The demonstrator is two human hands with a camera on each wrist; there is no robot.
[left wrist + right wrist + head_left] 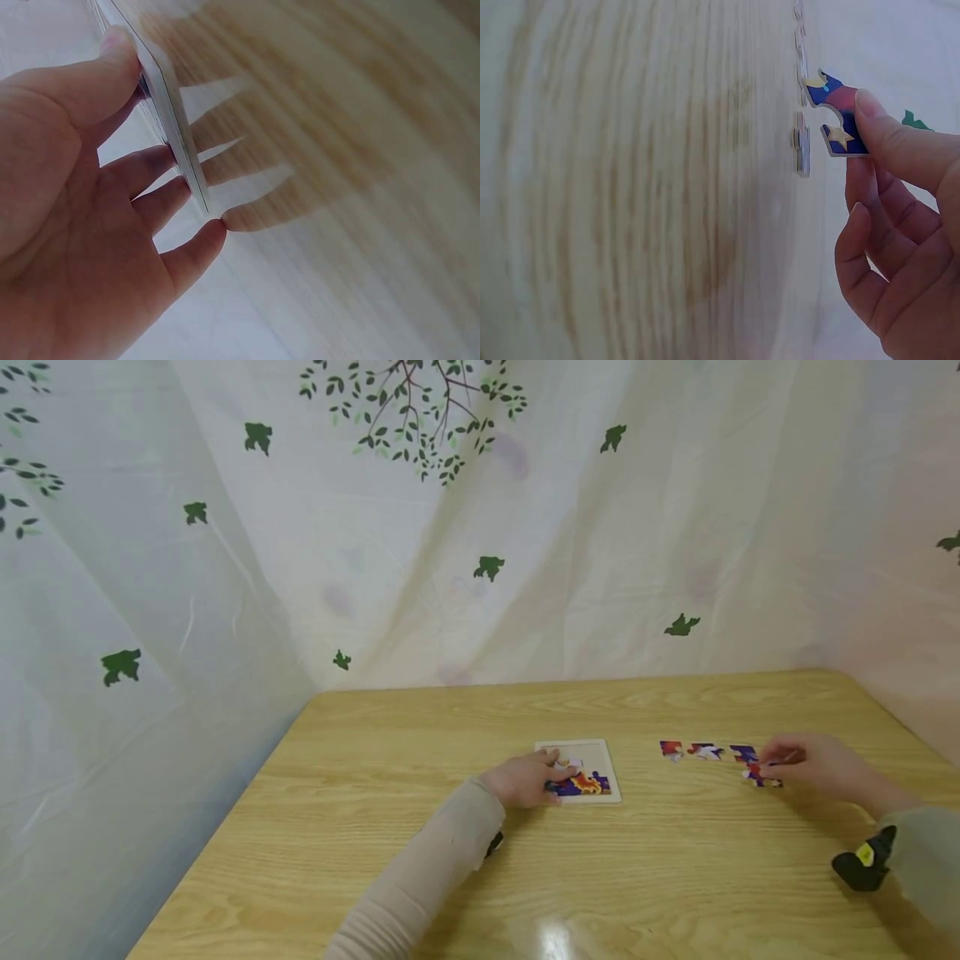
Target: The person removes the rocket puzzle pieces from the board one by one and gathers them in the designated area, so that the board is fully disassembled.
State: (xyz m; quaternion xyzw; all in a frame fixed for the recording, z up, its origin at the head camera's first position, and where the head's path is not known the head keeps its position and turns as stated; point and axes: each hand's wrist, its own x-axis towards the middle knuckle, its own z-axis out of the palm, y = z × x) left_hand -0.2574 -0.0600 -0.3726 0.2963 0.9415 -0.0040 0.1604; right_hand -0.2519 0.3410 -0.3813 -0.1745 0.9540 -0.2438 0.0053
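Note:
My left hand (525, 777) rests on the left side of a pale puzzle tray (615, 789), fingers spread. In the left wrist view its thumb lies on the tray's top and the little fingertip meets the tabletop beside the tray. Joined puzzle pieces (588, 785) in purple, red and yellow fill the tray's near part, partly hidden by the hand. On the right, my right hand (813, 764) pinches a puzzle piece (846, 142) between thumb and fingers, dark blue and pink with a yellow star. It is held just above the loose pieces (802, 150) on the table.
Several loose puzzle pieces (705, 751) lie in a row between the tray and my right hand. The wooden table (420, 727) meets a white curtain (562, 610) with green leaf and bird prints at its back and left side.

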